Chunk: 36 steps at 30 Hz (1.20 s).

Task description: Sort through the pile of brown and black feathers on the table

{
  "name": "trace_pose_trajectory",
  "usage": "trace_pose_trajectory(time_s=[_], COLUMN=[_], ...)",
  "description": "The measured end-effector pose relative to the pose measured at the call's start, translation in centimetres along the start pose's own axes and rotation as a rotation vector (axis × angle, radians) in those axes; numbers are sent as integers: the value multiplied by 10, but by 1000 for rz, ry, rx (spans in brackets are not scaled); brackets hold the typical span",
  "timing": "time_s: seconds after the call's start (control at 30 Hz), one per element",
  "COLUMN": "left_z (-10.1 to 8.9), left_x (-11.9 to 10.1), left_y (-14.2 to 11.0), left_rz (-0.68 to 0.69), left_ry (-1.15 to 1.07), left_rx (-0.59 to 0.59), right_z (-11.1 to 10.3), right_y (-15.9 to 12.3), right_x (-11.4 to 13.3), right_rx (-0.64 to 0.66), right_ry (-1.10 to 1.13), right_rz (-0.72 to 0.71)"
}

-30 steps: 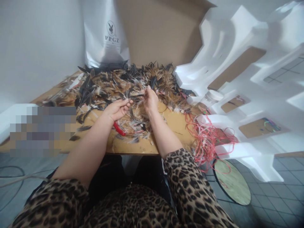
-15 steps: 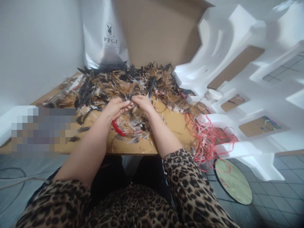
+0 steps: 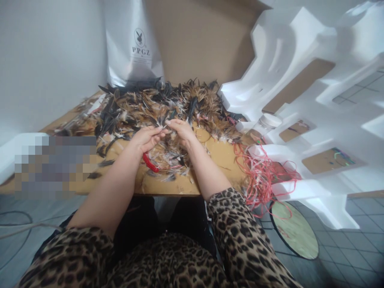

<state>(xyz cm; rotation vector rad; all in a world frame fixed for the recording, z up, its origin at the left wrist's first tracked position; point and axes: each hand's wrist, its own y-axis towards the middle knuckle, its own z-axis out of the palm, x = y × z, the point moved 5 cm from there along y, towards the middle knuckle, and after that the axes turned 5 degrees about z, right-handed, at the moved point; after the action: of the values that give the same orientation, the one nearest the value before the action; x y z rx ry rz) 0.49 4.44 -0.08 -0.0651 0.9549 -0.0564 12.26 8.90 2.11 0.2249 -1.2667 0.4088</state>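
A wide heap of brown, black and white feathers point(image 3: 144, 105) covers the far half of a low wooden board point(image 3: 219, 154). My left hand point(image 3: 147, 137) and my right hand point(image 3: 182, 130) meet at the near edge of the heap, fingertips pinched together on a small bunch of feathers point(image 3: 164, 125) between them. A red-handled tool point(image 3: 149, 163) lies on the board just under my left wrist, partly hidden by it.
A silver bag point(image 3: 132, 44) and a cardboard sheet point(image 3: 204, 40) stand behind the heap. White foam packing point(image 3: 318, 100) rises on the right, with a small white-lidded jar point(image 3: 268, 122) and a tangle of red string point(image 3: 264, 172) beside it. A round disc point(image 3: 295, 230) lies on the tiled floor.
My right hand came down from the raised spot over the heap and moved left to meet my left hand. The left hand has hardly moved.
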Motion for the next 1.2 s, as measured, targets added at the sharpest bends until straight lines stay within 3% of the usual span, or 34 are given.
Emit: trace_pose_trajectory(time_s=[0.23,0.47,0.57,0.73,0.87,1.07,1.2], left_z=[1,2,1,-4,-3,-2,1], left_x=[0,3,3,1,-2,-8,-12], left_y=[-2,-2,-1,2,3,2,1], left_rz=[9,32,31,31,58,205,262], left_ry=[104,157,131,43,-21,-85,-92], left_rx=[-1,-2,-4,-67,-74,-88,-34], right_z=[-2,2,-2,-12,-15,-1,5], right_y=[-1,-4,0,8,9,3,0], right_x=[6,5,2,-4,-4,-9,-9], right_rx=[-65,-62,-62,-48,-97,-123,-120], right_ry=[-190,-258,-163,235,440,341,213], right_rz=[-135,-120,-73,111,125,105,60])
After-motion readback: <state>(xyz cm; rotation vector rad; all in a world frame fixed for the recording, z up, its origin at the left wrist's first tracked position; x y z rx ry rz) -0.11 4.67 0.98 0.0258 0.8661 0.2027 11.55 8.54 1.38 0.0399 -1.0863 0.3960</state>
